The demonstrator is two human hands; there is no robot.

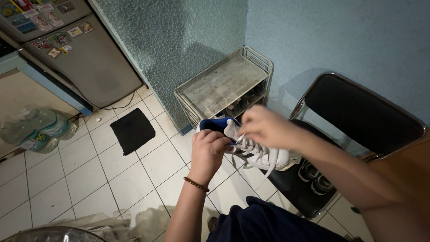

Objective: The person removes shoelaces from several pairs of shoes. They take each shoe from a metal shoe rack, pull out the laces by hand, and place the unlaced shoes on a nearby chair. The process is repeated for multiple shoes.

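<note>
A white lace-up sneaker (268,157) with a blue lining is held up over the floor in front of me. My left hand (207,150) grips its heel and side; a beaded bracelet sits on that wrist. My right hand (265,127) is above the shoe's tongue, fingers pinched on the white laces (247,144). The loose lace ends hang down below the shoe.
A black metal-framed chair (358,112) stands at right, with dark shoes (316,177) near its seat. A wire shoe rack (224,85) stands against the blue wall. A black mat (132,130), a large water bottle (33,127) and a grey fridge (85,54) are at left on the white tiles.
</note>
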